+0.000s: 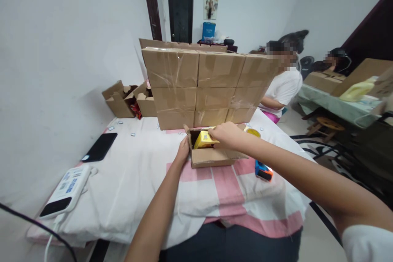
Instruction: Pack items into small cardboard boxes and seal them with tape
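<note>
Right hand (pixel 227 134): fingers closed on the top right part of the yellow pack (pixel 202 141), some fingertips hidden. Pack sits tilted inside the small carton (pixel 212 159), toward its left end, upper part showing above the front wall. Left hand (pixel 183 150): against the carton's left end wall, fingers mostly hidden behind it; can't tell how tightly they close.

Carton: top open, front flap folded outward. On the table (pixel 135 168), between the near edge and the big carton stack (pixel 215 86), just in front of the stack. Rest of the carton's inside is blocked by the right hand and arm.

Stack: front face three wide, three high, clear film and tape over it, contents not visible.

Yellow tape roll (pixel 253 132) by the stack's right foot. Blue-and-orange gadget (pixel 263 170) right of the carton, toward the table's right edge.

Far left corner: two open boxes (pixel 119 102), red stuff (pixel 135 108) showing between them. Left edge: black phone (pixel 100 147), then white power bank (pixel 66 191) at the near left corner, cable plugged in.
</note>
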The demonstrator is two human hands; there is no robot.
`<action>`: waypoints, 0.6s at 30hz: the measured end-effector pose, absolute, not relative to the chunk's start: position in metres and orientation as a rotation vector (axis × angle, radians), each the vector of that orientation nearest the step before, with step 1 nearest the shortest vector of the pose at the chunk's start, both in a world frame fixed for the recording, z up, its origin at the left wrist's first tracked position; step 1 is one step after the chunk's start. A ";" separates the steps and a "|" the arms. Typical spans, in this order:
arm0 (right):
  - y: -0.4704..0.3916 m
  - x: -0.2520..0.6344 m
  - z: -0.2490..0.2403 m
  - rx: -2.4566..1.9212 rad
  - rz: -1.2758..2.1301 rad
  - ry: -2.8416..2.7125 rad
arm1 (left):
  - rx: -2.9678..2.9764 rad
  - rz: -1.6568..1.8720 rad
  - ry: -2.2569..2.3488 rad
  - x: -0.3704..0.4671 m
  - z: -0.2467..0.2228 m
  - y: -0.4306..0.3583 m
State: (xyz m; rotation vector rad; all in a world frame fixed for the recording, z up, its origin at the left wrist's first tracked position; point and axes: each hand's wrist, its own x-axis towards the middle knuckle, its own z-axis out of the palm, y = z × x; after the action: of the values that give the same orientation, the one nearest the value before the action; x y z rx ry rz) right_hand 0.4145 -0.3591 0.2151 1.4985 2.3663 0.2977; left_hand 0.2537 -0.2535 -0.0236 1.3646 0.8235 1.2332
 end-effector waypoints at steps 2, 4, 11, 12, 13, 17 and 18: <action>-0.361 0.411 0.213 1.518 0.401 2.393 | 1.360 1.236 0.818 0.254 -0.025 -0.253; -0.361 0.410 0.213 1.503 0.404 2.418 | 1.355 1.234 0.814 0.254 -0.026 -0.253; -0.349 0.412 0.195 1.399 0.201 2.336 | 1.340 1.216 0.812 0.255 -0.028 -0.253; -0.347 0.412 0.191 1.380 0.202 2.333 | 1.336 1.214 0.812 0.255 -0.027 -0.253; -0.346 0.411 0.188 1.369 0.197 2.333 | 1.333 1.213 0.813 0.255 -0.027 -0.253; -0.341 0.411 0.185 1.390 0.136 2.357 | 1.310 1.219 0.831 0.255 -0.028 -0.250; -0.340 0.412 0.185 1.397 0.113 2.366 | 1.302 1.221 0.835 0.256 -0.028 -0.250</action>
State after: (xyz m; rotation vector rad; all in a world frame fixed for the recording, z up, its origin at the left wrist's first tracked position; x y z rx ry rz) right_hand 0.4118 -0.3397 0.1849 1.3972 2.3656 0.1134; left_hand 0.2556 -0.2499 -0.0277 1.3022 0.8349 1.2213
